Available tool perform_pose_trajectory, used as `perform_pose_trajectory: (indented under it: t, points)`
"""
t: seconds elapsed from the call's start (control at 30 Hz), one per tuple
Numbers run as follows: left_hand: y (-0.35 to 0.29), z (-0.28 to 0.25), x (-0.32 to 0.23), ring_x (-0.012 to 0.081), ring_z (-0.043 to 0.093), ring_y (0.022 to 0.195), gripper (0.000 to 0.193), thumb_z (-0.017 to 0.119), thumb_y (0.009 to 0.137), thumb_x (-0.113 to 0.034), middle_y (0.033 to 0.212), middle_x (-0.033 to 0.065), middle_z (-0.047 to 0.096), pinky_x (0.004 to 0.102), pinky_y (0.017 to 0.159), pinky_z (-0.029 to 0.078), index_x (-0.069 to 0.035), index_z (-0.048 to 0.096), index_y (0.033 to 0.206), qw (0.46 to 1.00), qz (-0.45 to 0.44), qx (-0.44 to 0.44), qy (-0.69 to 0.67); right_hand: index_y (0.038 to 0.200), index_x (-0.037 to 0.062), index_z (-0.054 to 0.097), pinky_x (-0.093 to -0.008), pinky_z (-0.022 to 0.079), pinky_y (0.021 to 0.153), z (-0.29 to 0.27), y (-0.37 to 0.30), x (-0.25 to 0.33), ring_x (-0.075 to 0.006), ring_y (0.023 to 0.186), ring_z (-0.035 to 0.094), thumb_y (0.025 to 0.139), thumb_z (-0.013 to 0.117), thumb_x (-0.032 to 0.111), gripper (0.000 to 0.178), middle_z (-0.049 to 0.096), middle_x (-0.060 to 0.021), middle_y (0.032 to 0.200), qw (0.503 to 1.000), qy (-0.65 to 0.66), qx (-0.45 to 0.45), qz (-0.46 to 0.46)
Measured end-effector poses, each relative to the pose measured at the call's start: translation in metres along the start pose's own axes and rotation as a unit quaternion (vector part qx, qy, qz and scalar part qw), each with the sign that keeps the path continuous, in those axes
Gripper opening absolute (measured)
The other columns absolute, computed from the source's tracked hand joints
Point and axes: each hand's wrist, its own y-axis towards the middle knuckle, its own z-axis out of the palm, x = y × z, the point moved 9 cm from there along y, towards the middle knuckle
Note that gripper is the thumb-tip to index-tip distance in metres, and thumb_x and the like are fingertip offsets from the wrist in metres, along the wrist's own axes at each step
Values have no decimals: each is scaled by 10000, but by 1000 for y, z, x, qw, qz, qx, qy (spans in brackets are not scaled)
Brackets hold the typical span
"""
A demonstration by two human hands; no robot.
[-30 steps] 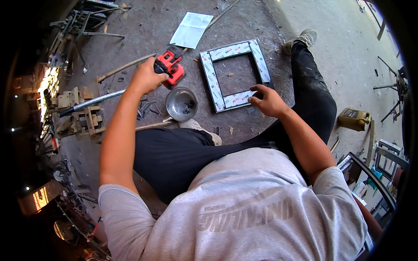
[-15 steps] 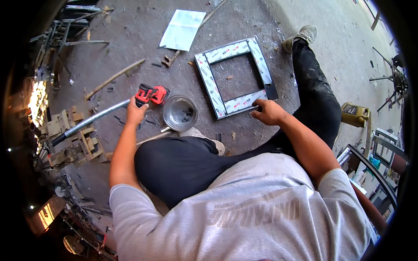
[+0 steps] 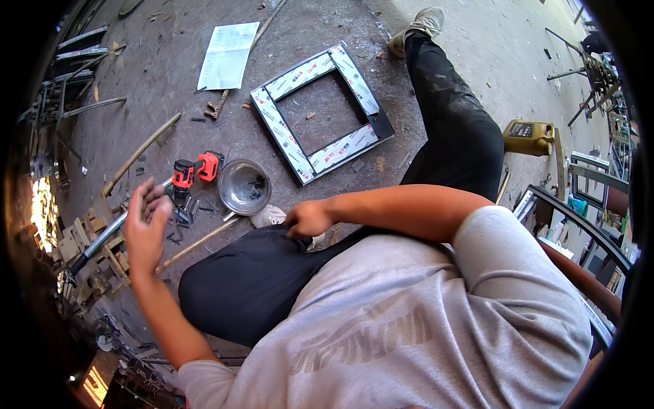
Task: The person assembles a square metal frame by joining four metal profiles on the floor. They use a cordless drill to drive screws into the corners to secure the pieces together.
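Observation:
My left hand (image 3: 146, 228) is raised with its fingers apart and holds nothing. Just beyond it, a red and black cordless power tool (image 3: 197, 170) lies on the floor among small dark offcuts (image 3: 185, 217). A round metal dipper (image 3: 244, 188) with dark bits inside sits beside the tool. My right hand (image 3: 311, 218) is at my bent left leg, fingers curled in against the dark trousers; whether it holds anything is hidden. Farther off lies a rectangular metal frame (image 3: 291, 144), covered in printed protective film, with a dark piece at its right corner.
A written paper sheet (image 3: 228, 56) lies on the floor at the far left of the frame. A wooden stick (image 3: 143, 153) and a metal tube (image 3: 102, 242) are on the left. My outstretched leg (image 3: 449, 102) borders the right side, with a yellow-brown jug (image 3: 528, 138) beyond.
My left hand has let go of the power tool, which now rests on the floor, and lifted toward me. My right hand has left the frame and moved left to my leg. The view has shifted.

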Motion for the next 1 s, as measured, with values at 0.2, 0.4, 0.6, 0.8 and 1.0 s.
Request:
perform_pose_trajectory:
  t: [0.2,0.4,0.6,0.8,1.0]
  points:
    - [-75,47,-107,206,658,1106,686,812,893,-344,1225,126,681,363,998,524,44,575,1406,979,96,112,-137,1423,27,595,-434,517,1001,46,70,35,-314,1146,687,1031,604,413,551,732,-163,1236,996,69,25,-59]
    - [-66,40,-63,172,655,1029,638,807,906,-294,1178,114,673,322,955,530,61,577,1384,985,14,54,-165,1361,48,660,-440,497,1086,80,133,-28,-362,1260,652,948,621,407,549,701,-228,1310,998,-34,-46,21]
    - [-72,44,-71,150,636,1015,582,793,916,-231,1163,103,663,300,936,532,56,586,1379,990,22,64,-123,1212,89,728,-428,527,1018,76,100,27,-349,1144,696,892,585,279,399,735,-199,1199,996,42,-81,-6]
    - [-58,41,-89,148,629,1027,577,792,922,-224,1165,103,667,301,926,531,64,584,1376,986,44,43,-155,1172,92,714,-422,537,977,65,93,6,-346,1125,693,822,604,174,376,743,-182,1156,994,8,-110,-18]
    - [-48,48,-103,168,653,1029,606,772,936,-226,1172,124,659,319,962,534,68,552,1418,989,78,61,-113,1218,136,735,-442,533,1012,64,99,3,-368,1186,677,847,610,198,396,729,-187,1237,995,2,-98,3]
